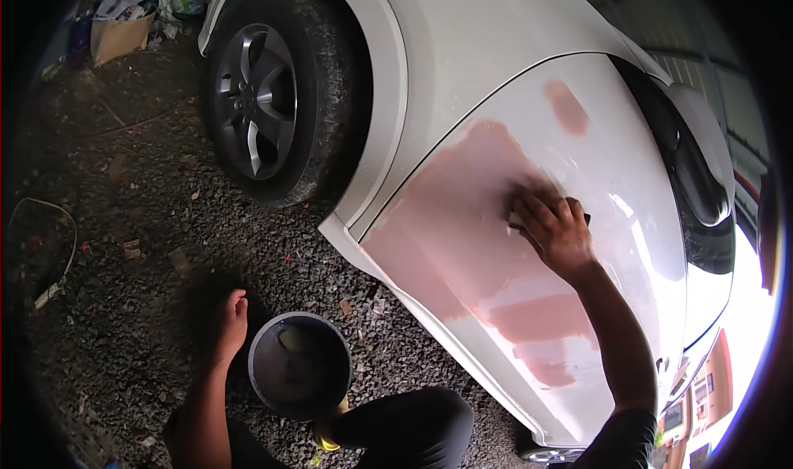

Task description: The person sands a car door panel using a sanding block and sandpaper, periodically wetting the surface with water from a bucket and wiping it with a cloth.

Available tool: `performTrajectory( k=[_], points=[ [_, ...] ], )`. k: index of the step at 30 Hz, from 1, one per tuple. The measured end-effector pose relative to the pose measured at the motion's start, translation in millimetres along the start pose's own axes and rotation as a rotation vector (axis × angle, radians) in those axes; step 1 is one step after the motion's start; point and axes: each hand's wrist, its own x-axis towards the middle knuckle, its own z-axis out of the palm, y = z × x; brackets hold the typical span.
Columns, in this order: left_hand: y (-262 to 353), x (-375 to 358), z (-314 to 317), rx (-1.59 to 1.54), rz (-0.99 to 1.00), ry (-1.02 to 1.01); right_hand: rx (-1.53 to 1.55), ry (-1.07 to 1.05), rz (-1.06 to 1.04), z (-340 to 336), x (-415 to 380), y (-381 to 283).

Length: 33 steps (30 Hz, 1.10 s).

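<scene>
The right hand (555,231) pressed what looked like a sanding block (516,220) against the car door's pink filler patch (462,213), fingers closed over it; the left hand (230,324) rested open on gravel (124,221) beside a bucket (299,366).

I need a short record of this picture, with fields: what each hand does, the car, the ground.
right hand: right hand pressed flat on the car door, over a small dark sanding block at the edge of a pink filler patch
left hand: left hand empty, resting on the gravel
bucket: dark round bucket on the gravel beside the left hand
car: white, several pink patches on the door
wheel: grey alloy wheel, upper left
</scene>
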Motion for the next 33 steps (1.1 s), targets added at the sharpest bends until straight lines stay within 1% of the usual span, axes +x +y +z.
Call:
performTrajectory(
  k=[3, 5, 6, 7, 9, 11, 12, 13, 15, 16, 17, 18, 20, 22, 23, 25, 28, 29, 30, 31, 33],
  points=[
    [5.9, -0.3, -8.5, 0.011, 0.005, 0.019, 0.036, 0.1, -0.055, 21.5, 33.2, 7.9],
    [10.6, 2.4, -9.7, 0.074, 0.008, 0.033, 0.01, 0.075, -0.068, 15.3, 100.1, 4.4],
    [10.9, -0.2, -9.4, 0.124, -0.002, 0.025, -0.005, 0.042, -0.061, 17.6, 114.6, 1.0],
    [13.4, -1.0, -6.6, 0.167, -0.007, 0.017, -0.006, 0.047, -0.048, 19.5, 109.5, -0.7],
    [19.0, -0.8, -3.8, 0.147, -0.013, -0.02, -0.012, 0.054, -0.014, 23.1, 85.8, -3.8],
    [25.6, 0.8, -5.0, 0.112, -0.001, -0.024, -0.032, -0.052, -0.03, 9.8, 18.8, -6.0],
    [30.8, 0.1, -7.2, 0.086, 0.013, -0.01, -0.043, -0.103, -0.039, 2.7, 3.7, -6.4],
    [34.6, 0.9, -8.5, 0.063, 0.027, 0.008, -0.003, -0.075, -0.059, 7.7, 5.5, -2.1],
    [36.6, 2.0, -8.3, 0.119, 0.066, 0.01, 0.084, -0.023, -0.083, 15.8, 9.1, 1.7],
    [37.3, 1.8, -6.9, 0.146, 0.084, 0.013, 0.069, 0.022, -0.091, 18.3, 33.7, 0.5],
    [37.4, 3.9, -4.5, 0.148, 0.05, -0.006, 0.057, 0.066, -0.099, 21.5, 70.3, -4.4],
    [37.4, 5.1, 0.1, 0.149, 0.012, -0.03, 0.107, 0.013, -0.108, 26.1, 97.1, -7.6],
    [35.7, -1.1, 13.1, 0.167, -0.044, -0.069, 0.073, 0.039, -0.082, 38.1, 117.5, -17.0],
    [32.6, 1.2, 15.8, 0.232, -0.046, -0.119, 0.015, 0.014, -0.057, 32.3, 74.3, -14.1],
    [36.4, 0.7, 14.3, 0.183, -0.022, -0.101, -0.018, 0.007, -0.055, 27.5, 49.1, -10.5],
    [45.5, -5.3, 9.3, 0.081, 0.023, -0.067, 0.054, -0.067, -0.029, 17.7, -13.9, -9.0],
    [39.9, -3.5, 1.6, 0.084, 0.081, -0.05, 0.079, -0.048, -0.082, 19.0, 0.6, -7.5],
    [41.1, -1.5, 0.3, 0.096, 0.058, -0.053, 0.09, 0.008, -0.064, 27.8, 26.7, -7.8],
    [41.7, -2.1, -0.1, 0.109, 0.027, -0.06, -0.015, 0.032, -0.089, 32.9, 56.7, -11.2],
    [40.9, -5.4, 1.2, 0.119, -0.006, -0.072, 0.033, 0.001, -0.052, 32.8, 84.3, -15.0],
    [32.3, -9.6, 7.6, 0.125, -0.022, -0.081, 0.024, 0.083, -0.029, 45.9, 97.3, -23.0]
  ],
)
